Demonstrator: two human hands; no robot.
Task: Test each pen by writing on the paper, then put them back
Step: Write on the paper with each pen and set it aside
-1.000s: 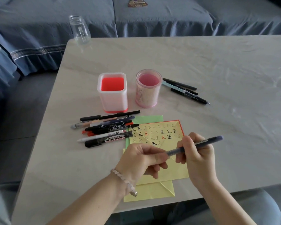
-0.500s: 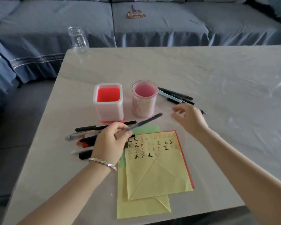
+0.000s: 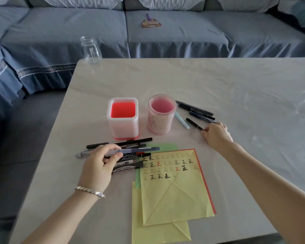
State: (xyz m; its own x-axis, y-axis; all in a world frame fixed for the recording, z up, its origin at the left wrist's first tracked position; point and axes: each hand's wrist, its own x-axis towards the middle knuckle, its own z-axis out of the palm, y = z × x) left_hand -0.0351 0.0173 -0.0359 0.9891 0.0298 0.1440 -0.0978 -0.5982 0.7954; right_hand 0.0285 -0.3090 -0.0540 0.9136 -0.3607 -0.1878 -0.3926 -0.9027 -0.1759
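Left hand (image 3: 99, 164) grips a grey-blue pen (image 3: 139, 150), held level above the pile of pens (image 3: 128, 169) beside the yellow paper (image 3: 174, 196). Right hand (image 3: 217, 134), fingers curled, touches a black pen (image 3: 194, 123) lying right of the pink cup (image 3: 161, 117); whether it pinches the pen cannot be told.

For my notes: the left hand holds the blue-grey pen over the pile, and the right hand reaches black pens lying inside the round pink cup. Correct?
No. The head view shows the black pens on the table beside the round pink cup, not inside it. The rest is right: left hand holding the blue-grey pen over the pile, right hand reaching.
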